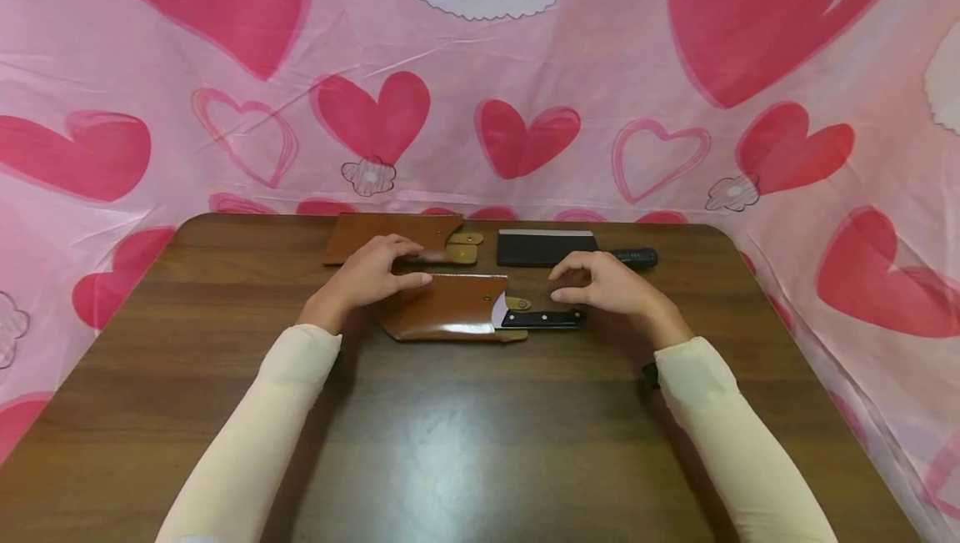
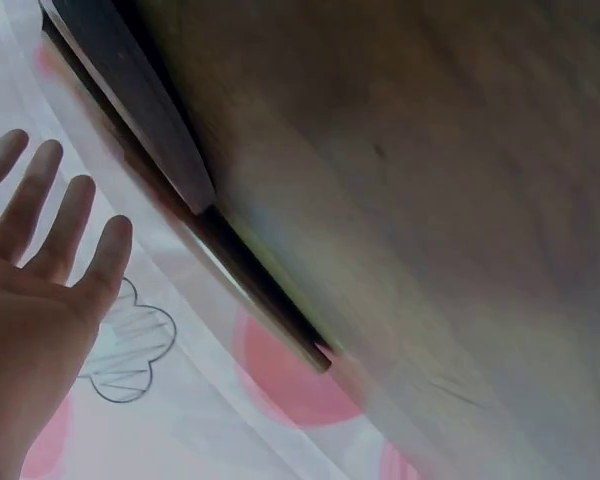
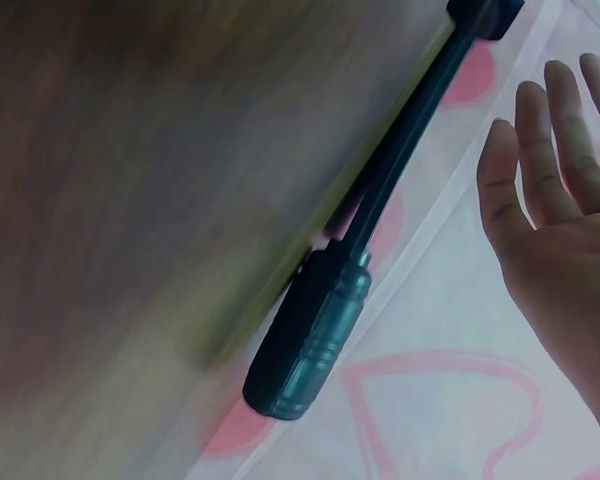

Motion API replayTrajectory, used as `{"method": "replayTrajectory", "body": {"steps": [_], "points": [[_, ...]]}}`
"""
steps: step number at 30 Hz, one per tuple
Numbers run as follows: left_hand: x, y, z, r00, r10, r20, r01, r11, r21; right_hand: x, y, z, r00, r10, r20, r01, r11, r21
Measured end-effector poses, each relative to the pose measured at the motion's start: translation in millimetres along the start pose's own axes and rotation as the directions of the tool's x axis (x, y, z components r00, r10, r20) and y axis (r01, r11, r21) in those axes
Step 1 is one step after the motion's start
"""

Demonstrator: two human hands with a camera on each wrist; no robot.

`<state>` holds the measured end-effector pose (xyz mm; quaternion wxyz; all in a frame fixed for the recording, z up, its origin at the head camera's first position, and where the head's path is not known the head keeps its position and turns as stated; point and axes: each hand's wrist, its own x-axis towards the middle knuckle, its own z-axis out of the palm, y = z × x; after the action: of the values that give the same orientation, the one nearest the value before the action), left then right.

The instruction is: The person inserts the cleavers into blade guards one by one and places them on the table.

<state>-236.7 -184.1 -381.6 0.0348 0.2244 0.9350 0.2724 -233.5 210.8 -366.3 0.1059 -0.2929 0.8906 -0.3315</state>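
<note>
A kitchen knife with a black riveted handle (image 1: 543, 319) lies in a brown leather sheath (image 1: 450, 309), only a sliver of its blade showing. Over that sheath's upper left corner is my left hand (image 1: 367, 276), fingers loosely bent and holding nothing; it hides part of the sheath. My right hand (image 1: 603, 283) hovers empty beyond the knife handle's end, fingers loosely bent. Just behind it lies a cleaver with a black blade (image 1: 543, 249), a pale edge strip and a ribbed black handle (image 3: 315, 340). In the left wrist view, my left fingers (image 2: 108, 260) are spread apart.
A second brown leather sheath (image 1: 382, 236) with tan snap straps lies along the back edge of the wooden table (image 1: 225, 343), left of the cleaver. Pink cloth (image 1: 450, 143) printed with hearts hangs behind and at both sides.
</note>
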Motion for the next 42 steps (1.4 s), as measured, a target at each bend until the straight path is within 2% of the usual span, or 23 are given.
{"method": "replayTrajectory", "body": {"steps": [14,21,26,30,38,42], "points": [[3.0,-17.4,-10.0,0.998,-0.014,-0.066,0.014,1.000,-0.004,-6.4,13,-18,0.998,0.008,-0.068,-0.009,1.000,-0.022],[5.0,-26.6,-16.4,0.996,0.003,-0.089,-0.002,1.000,0.016,-8.3,19,-21,0.998,0.012,-0.066,-0.014,1.000,-0.028],[8.9,-32.9,-21.6,0.995,0.009,-0.104,-0.007,1.000,0.020,-7.9,23,-26,0.994,0.034,-0.103,-0.035,0.999,-0.014],[11.9,-39.0,-23.3,0.994,0.030,-0.110,-0.028,0.999,0.020,-8.1,29,-29,0.990,0.022,-0.136,-0.024,1.000,-0.012],[8.0,-50.5,-23.5,0.992,-0.056,-0.110,0.059,0.998,0.022,-13.8,40,-34,0.984,0.043,-0.170,-0.047,0.999,-0.016],[6.1,-56.4,-23.1,0.991,-0.055,-0.118,0.059,0.998,0.028,-16.3,44,-38,0.980,0.060,-0.190,-0.065,0.998,-0.021]]}}
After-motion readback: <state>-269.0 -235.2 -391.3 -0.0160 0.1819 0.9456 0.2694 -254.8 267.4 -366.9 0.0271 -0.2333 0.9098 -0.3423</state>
